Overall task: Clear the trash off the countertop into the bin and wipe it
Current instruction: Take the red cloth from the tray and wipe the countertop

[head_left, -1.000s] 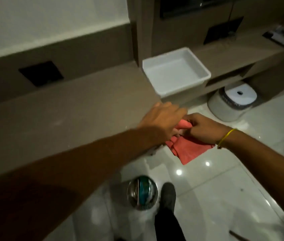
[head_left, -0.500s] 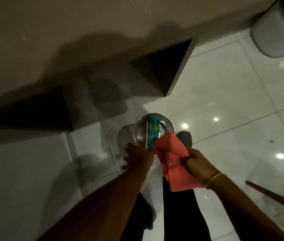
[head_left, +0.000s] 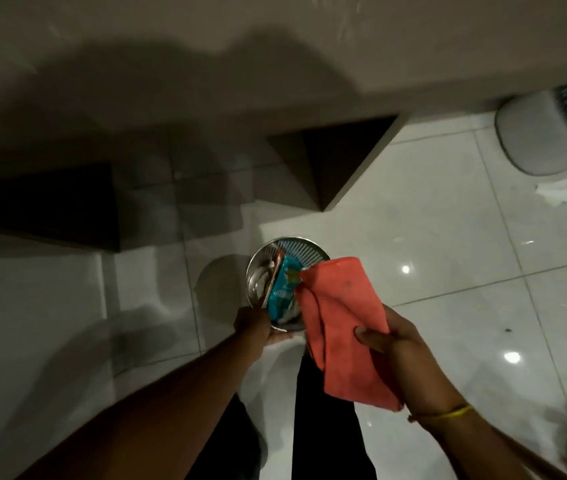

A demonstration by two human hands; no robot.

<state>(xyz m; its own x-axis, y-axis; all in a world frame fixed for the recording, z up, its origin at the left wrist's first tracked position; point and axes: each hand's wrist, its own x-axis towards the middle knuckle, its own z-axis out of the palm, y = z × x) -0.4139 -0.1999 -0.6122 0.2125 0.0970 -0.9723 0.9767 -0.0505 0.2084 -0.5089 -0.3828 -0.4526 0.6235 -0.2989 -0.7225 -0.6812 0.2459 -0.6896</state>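
Low in the frame, right of centre, the right hand [head_left: 410,355] grasps a red cloth [head_left: 342,327], thumb across the front fold and fingers behind; the cloth hangs doubled and limp from that pinch, its free upper end flopping over the near rim of the bin. It looks soft, light and easy to bunch, so it should handle best gathered into a pad under the palm rather than held by one edge, where it would trail. Just left of it, the left hand [head_left: 258,323] reaches down to the near lip of the small metal bin [head_left: 258,268] at centre frame; whether the fingers are closed on the rim or on some scrap cannot be told, since they are hidden behind the hand. Inside the bin sit a teal wrapper [head_left: 284,289] and a thin orange-edged strip, both flimsy, crinkly things that weigh next to nothing. The bin stands on glossy white floor tiles [head_left: 448,220]. Farther up, across the top of the frame, runs the countertop [head_left: 171,46], bare where visible and probably awaiting the wipe.
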